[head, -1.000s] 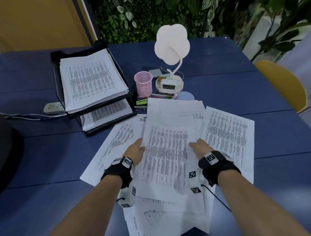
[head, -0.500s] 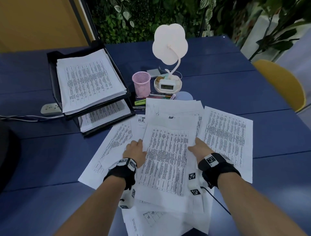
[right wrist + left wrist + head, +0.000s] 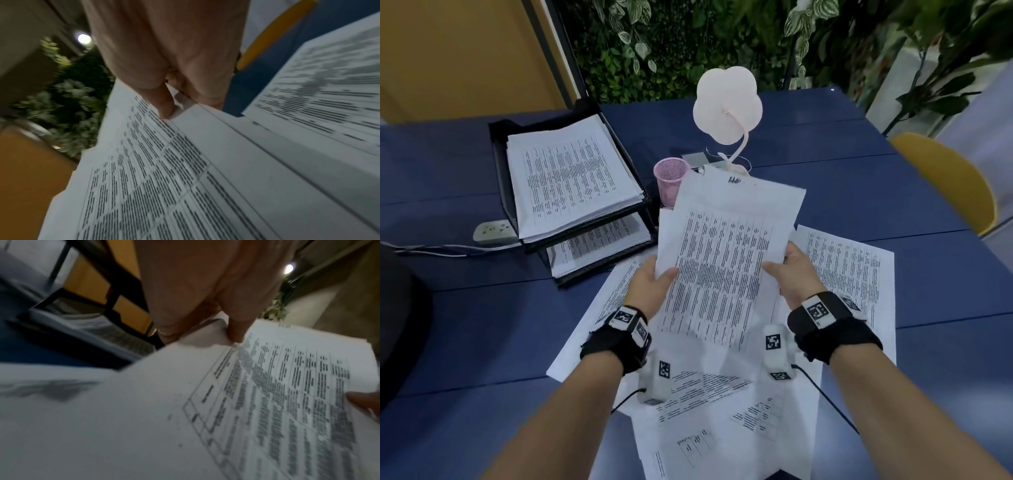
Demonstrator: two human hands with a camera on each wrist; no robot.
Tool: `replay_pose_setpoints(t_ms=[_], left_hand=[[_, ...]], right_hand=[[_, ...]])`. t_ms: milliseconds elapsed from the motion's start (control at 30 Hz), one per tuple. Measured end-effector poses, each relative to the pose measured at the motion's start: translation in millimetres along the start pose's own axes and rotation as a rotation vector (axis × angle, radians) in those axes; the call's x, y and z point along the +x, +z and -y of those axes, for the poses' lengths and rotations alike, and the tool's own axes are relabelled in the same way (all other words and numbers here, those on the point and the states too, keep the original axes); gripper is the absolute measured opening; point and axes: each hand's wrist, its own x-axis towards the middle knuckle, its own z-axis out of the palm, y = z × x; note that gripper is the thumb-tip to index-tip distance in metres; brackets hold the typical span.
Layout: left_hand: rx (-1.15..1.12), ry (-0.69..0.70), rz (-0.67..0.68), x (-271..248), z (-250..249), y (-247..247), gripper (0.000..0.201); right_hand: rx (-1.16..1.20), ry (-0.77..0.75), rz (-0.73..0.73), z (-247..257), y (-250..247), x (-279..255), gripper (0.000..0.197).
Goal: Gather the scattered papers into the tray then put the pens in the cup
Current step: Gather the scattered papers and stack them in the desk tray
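Left hand (image 3: 654,284) and right hand (image 3: 792,274) each pinch a side edge of the paper stack (image 3: 726,260), thumbs on top; loose sheets (image 3: 849,270) lie below the fingers.

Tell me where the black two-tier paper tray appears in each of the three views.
Head: black two-tier paper tray at upper left, behind the left hand.
Left wrist: blurred, at left.
Right wrist: not in it.
Shared landmark: the held bundle of printed white papers.

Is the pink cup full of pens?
No, the pink cup looks empty from above in the head view, with only its mesh inside showing.
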Motion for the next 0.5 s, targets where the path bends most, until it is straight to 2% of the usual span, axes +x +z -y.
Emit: replay_pose_setpoints(t_ms=[100, 200, 267, 400, 500], left_hand=[[0.080, 0.135, -0.095, -4, -34, -9, 0.032], [0.097, 0.209, -0.213, -10, -63, -14, 0.039], [0.065, 0.251, -0.238, -13, -73, -16, 0.042], [-0.060, 0.290, -0.232, -11, -71, -20, 0.030], [-0.121, 0.280, -0.189, -11, -70, -24, 0.037]], right_hand=[[0.031, -0.180, -0.075, 28, 7, -7, 0.033], [0.055, -0.381, -0.125, 59, 14, -18, 0.033], [0.066, -0.460, -0.147, 72, 18, -23, 0.037], [0.097, -0.451, -0.152, 71, 21, -24, 0.033], [0.141, -0.402, -0.154, 63, 19, -25, 0.034]])
